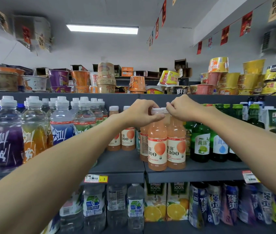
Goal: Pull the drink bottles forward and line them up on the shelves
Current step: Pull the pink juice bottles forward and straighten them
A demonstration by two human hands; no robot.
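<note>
Reaching in over the grey shelf edge point(193, 173) with both bare arms. Gripping the white cap and neck of one peach-pink C100 juice bottle point(156, 146) with the left hand point(140, 114), fingers curled over the cap and thumb laid across the front of the neck. Pinching the top of a second C100 juice bottle point(176, 142) with the right hand point(183, 108), fingertips hooked over its cap and hiding most of it. Holding both bottles upright, touching side by side, straight below the two hands and close to the front lip of the shelf.

Just behind the first bottle, below the left hand, a third C100 bottle point(144, 144) with its label turned sideways. Further back, under the left wrist, two more C100 bottles point(121, 138), side by side and well apart from the front lip.

Out to the left of the left forearm, a row of clear sports-drink bottles point(8, 132) with white caps and purple, orange and blue labels. Just right of the held pair, under the right forearm, green glass soju bottles point(200, 141). Above both hands, on the shelf top, stacked instant noodle cups point(106, 76).

One shelf down from the hands: clear water bottles point(135, 205) beneath the left forearm, orange juice cartons point(156, 200) straight beneath the held pair, dark blue drink containers point(227, 203) beneath the right forearm. On the shelf edge below the left wrist, a white and yellow price tag point(95, 179).
</note>
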